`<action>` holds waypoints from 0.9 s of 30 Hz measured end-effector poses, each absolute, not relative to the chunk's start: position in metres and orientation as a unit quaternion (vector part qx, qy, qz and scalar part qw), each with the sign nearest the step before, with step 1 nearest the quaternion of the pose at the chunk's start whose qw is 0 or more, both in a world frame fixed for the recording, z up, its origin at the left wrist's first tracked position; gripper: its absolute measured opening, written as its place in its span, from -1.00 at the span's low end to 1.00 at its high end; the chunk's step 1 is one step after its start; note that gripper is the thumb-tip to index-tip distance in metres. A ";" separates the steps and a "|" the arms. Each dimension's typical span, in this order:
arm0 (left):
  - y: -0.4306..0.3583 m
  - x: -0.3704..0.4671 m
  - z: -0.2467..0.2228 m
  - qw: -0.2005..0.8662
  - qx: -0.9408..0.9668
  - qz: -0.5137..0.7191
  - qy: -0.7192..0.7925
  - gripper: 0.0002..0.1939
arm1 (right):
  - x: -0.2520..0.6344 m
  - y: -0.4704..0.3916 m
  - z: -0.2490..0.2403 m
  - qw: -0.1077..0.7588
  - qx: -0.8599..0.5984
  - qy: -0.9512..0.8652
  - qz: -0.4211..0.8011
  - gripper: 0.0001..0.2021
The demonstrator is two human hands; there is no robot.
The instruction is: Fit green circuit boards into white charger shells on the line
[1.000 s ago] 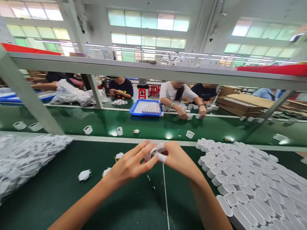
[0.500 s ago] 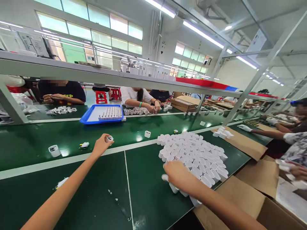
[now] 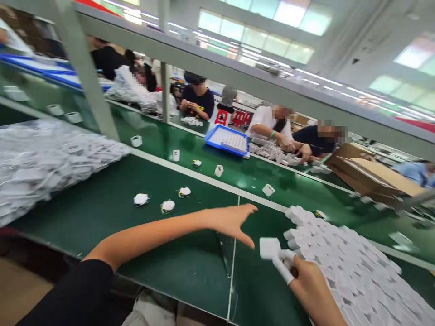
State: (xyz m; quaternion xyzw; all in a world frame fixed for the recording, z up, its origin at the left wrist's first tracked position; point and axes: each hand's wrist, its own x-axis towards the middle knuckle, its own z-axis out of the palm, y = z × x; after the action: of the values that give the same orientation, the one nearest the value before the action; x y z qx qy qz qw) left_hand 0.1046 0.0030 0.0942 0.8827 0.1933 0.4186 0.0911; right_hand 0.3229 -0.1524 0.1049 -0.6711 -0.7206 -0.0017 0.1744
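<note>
My left hand [image 3: 234, 222] reaches over the green bench with thumb and fingers spread, holding nothing. Just right of its fingertips, my right hand [image 3: 304, 276], with white covers on some fingers, grips a white plastic case [image 3: 269, 248] by one end. A large cluster of upright white cases [image 3: 353, 267] stands beside and beyond the right hand. Left of my left hand lie small white parts with yellow-green bits, among them one part [image 3: 167, 206] near my forearm. A thin dark pen-like tool [image 3: 222, 253] rests on the bench under my left wrist.
Single white cases [image 3: 219, 170] sit along the green belt [image 3: 159, 149] beyond a pale strip. A heap of wrapped white pieces [image 3: 50, 167] covers the far left. A blue tray [image 3: 227, 141] and co-workers are across the belt. A metal shelf frame [image 3: 90, 72] spans above.
The view has swung left. My left hand no longer holds the small white case and is spread towards my right hand. My right hand has lifted a white case away from the cluster.
</note>
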 end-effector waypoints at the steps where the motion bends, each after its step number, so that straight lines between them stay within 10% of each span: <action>1: -0.006 0.101 0.100 0.107 0.901 0.383 0.173 -0.74 | 0.310 -0.139 0.115 0.210 -0.637 -0.741 0.026 -0.74; 8: 0.026 0.027 0.164 0.170 0.861 0.308 0.366 -0.90 | 0.196 -0.042 0.132 0.341 -0.476 -0.805 0.094 -0.65; 19: 0.042 -0.065 0.194 0.226 0.717 0.575 0.323 -0.69 | 0.116 0.072 0.052 -0.040 -0.416 -0.903 0.098 -0.72; 27: 0.028 -0.068 0.198 0.284 0.773 0.477 0.307 -0.59 | 0.136 0.066 0.050 -0.058 -0.473 -0.877 0.061 -0.76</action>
State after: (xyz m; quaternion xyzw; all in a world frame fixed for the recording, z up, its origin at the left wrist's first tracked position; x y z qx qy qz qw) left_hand -0.0680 0.0278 0.1976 0.7729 0.3069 0.4773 0.2839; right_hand 0.1362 0.0664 0.0500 -0.4730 -0.8770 0.0613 -0.0582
